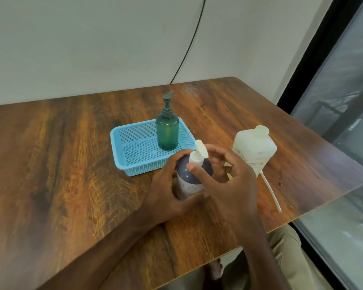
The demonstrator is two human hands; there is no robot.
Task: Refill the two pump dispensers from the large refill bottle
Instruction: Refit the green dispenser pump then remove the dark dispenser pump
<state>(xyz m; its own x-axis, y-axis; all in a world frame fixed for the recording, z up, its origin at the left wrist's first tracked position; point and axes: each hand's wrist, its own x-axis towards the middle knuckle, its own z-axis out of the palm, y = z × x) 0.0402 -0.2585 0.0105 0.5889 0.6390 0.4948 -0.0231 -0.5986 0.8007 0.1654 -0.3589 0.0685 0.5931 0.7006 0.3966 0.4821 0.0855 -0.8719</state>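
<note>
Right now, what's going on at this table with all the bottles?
A person is working on a dark pump bottle standing on the wooden table. The left hand steadies its body while the right hand grips the white pump top. A green pump bottle stands in a blue basket, and the large white refill bottle waits capped at the right.

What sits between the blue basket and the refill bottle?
In the head view, the purple dispenser, its white pump, and the right hand on the pump; left hand holds the body.
</note>
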